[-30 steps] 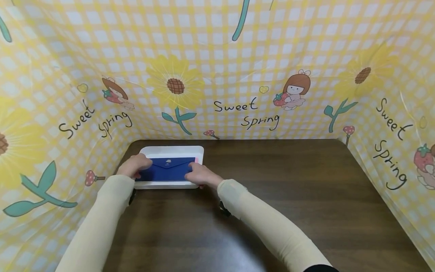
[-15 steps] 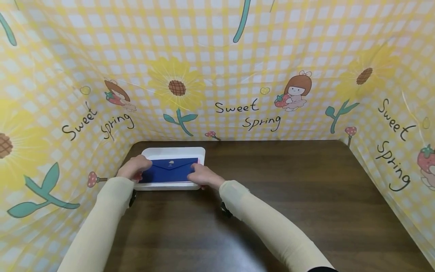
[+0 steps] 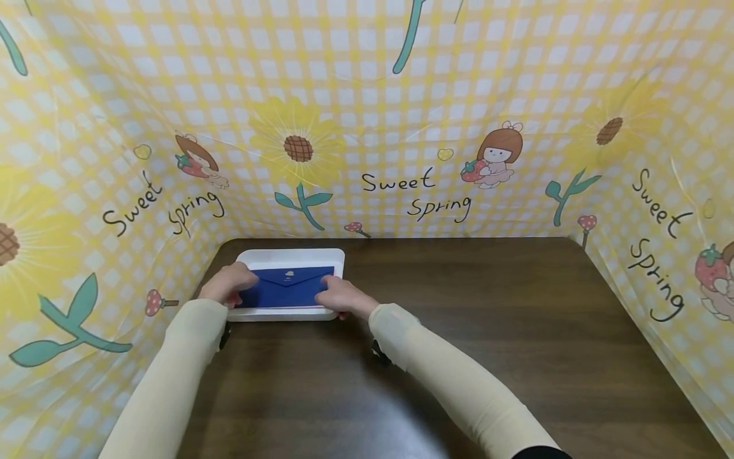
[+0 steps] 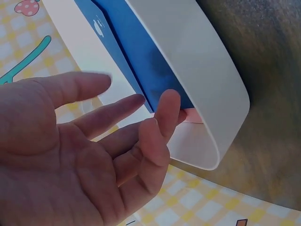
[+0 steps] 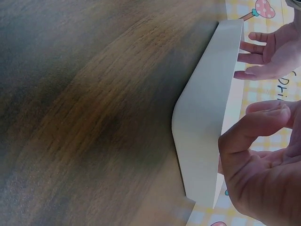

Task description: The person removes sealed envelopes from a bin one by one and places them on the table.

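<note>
A navy-blue envelope [image 3: 287, 292] with a pointed flap and a small pale emblem lies in a white tray [image 3: 281, 315] at the table's back left. Something pink [image 4: 194, 116] shows under its end in the left wrist view. My left hand [image 3: 228, 284] reaches over the tray's left end, fingers loosely bent at the envelope's left end, thumb apart. My right hand [image 3: 344, 296] is at the right end, fingertips touching the envelope's right edge. In the right wrist view a bent digit shows above the tray wall [image 5: 204, 103]; the wall hides the envelope there.
A dark wooden table [image 3: 459, 319] extends to the right of the tray and in front of it. Yellow checked cloth [image 3: 401, 127] with printed flowers and lettering stands around the back and both sides.
The envelope has shifted slightly right within the tray, covering most of the pink strip at its right end. Both hands have stayed nearly in place, and the last half second shows hardly any movement.
</note>
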`<move>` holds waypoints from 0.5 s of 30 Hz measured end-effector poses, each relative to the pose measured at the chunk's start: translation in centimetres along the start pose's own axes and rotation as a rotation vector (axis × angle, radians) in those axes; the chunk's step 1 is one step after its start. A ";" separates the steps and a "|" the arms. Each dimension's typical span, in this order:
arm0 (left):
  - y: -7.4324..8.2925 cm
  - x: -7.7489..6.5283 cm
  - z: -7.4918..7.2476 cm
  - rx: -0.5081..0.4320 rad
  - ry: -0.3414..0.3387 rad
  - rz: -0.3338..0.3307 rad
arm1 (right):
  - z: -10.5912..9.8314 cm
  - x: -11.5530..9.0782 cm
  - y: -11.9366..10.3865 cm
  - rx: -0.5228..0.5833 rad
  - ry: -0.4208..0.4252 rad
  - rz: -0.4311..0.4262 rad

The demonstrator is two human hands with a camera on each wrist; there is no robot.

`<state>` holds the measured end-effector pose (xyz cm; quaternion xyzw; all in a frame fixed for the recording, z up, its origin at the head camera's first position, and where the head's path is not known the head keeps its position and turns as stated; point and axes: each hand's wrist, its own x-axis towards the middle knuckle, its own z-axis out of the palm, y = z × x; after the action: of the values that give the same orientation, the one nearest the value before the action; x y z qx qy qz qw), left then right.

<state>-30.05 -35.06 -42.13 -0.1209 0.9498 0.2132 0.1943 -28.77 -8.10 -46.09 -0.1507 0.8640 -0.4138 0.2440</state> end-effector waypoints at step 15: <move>-0.3 0.2 0.3 0.021 0.028 -0.049 | -0.2 -0.1 0.0 0.046 0.015 -0.014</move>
<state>-30.05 -35.18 -42.59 -0.1452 0.9513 0.1969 0.1876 -28.86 -7.93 -45.93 -0.1479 0.8550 -0.4364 0.2381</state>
